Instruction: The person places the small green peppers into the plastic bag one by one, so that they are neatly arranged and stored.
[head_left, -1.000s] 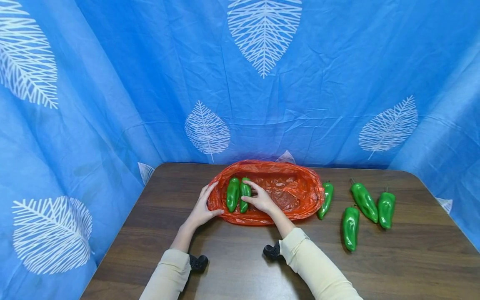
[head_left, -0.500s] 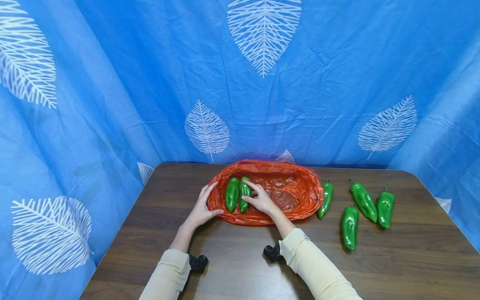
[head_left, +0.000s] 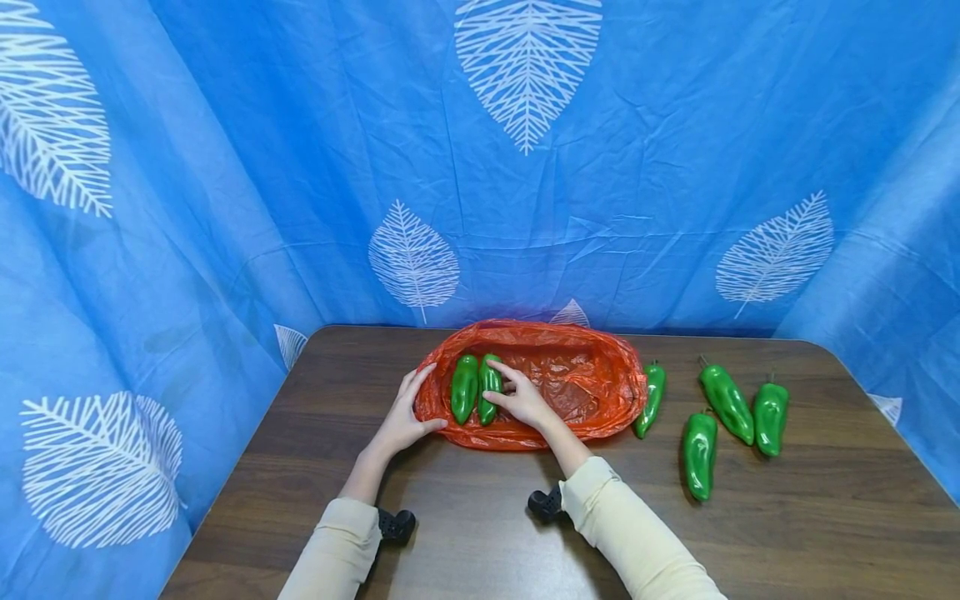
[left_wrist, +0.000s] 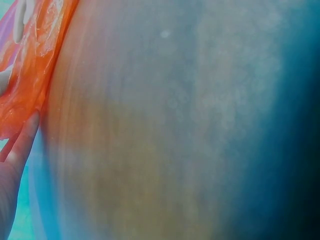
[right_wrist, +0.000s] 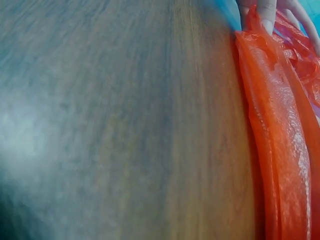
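In the head view a red plastic bag [head_left: 581, 375] lies spread wide in an oval, its mouth facing up. My left hand [head_left: 401, 421] holds the bag's left end, thumb at the front edge and fingers round the far side. Inside the bag, my right hand [head_left: 522, 402] holds a green pepper [head_left: 489, 408] between thumb and fingers. To the left of that pepper lies another green pepper [head_left: 464, 390]. The left wrist view shows my left thumb against the bag [left_wrist: 37, 65]. In the right wrist view my left hand [right_wrist: 270, 12] is at the bag's edge.
On the brown wooden table [head_left: 465, 517], a green pepper [head_left: 652, 398] lies close by the bag's right end. Farther right lie more green peppers: one slanted [head_left: 727, 404], one nearer the front [head_left: 701, 457] and one outermost [head_left: 772, 417]. A blue leaf-print curtain [head_left: 637, 208] hangs behind.
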